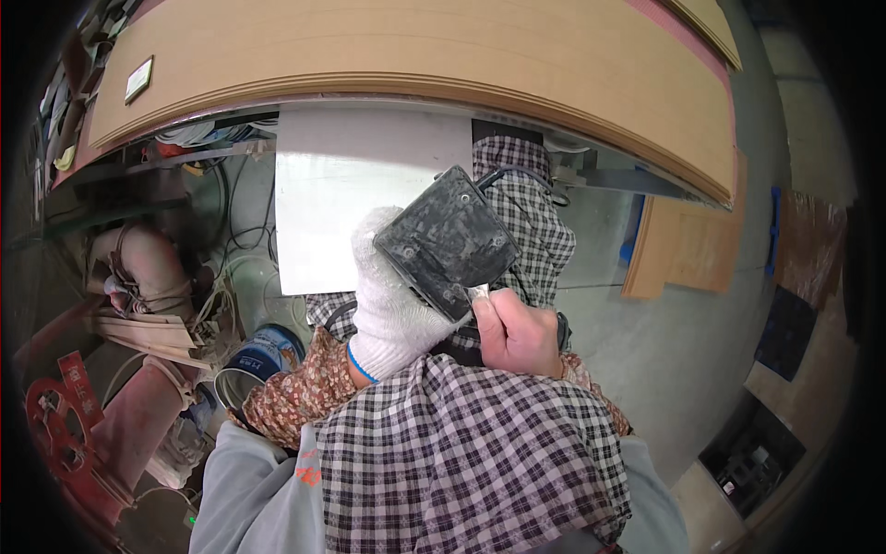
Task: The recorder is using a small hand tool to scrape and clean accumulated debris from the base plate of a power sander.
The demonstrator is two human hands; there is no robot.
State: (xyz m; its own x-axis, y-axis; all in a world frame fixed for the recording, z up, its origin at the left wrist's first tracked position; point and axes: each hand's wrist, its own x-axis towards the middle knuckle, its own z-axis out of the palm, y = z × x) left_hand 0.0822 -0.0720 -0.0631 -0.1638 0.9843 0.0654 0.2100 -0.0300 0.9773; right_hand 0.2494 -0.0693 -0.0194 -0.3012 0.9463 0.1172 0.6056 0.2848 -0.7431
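My landmark is the dark, scuffed square plate (449, 242), a tool base by the look of it, with screws at its corners, held up tilted over my lap just in front of the white panel (369, 203).

Hidden or unclear: whatever body the plate belongs to sits behind it; I see only the flat face and a cable end at its upper edge. My left hand (392, 309), in a white knit glove, cups the plate from below and left, grip closed around its lower edge; the fingertips are behind the plate. My right hand (519, 331), bare, touches the plate's lower right corner, grip pinching something small and pale there; I cannot make out what it is.

Around: checked cloth (461, 452) covers my lap below the plate and reappears above right of it. Above the plate runs the edge of a stack of brown boards (415, 55) on the surface, cut off at the top. Left of the plate, cables tangle in shadow; lower left stands a blue tin (268, 355), partly behind my patterned sleeve. Right of the plate, brown board offcuts (688, 245) lean on the grey floor (664, 369).
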